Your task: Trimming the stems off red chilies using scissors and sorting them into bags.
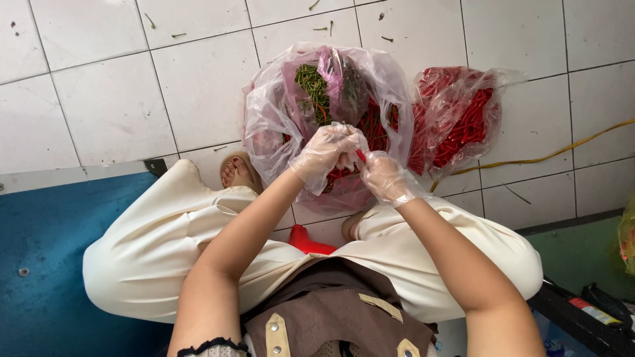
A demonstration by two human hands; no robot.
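Both gloved hands, left [325,153] and right [385,177], pinch red chilli [360,155] over pink-clear bag [264,125]; second bag [456,119] right.

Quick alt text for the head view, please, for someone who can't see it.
Two gloved hands, left hand and right hand, pinch a red chili over an open plastic bag of chilies and green stems; a second bag lies beside it.

gloved left hand [325,153] and right hand [385,177] pinch red chili [360,156] over open plastic bag [278,112].

A white tiled floor [106,99] carries two clear plastic bags of red chillies, the larger bag [278,112] left of the smaller bag [456,119]. A yellow cable [549,155] trails right, and loose green stems [178,35] lie far.
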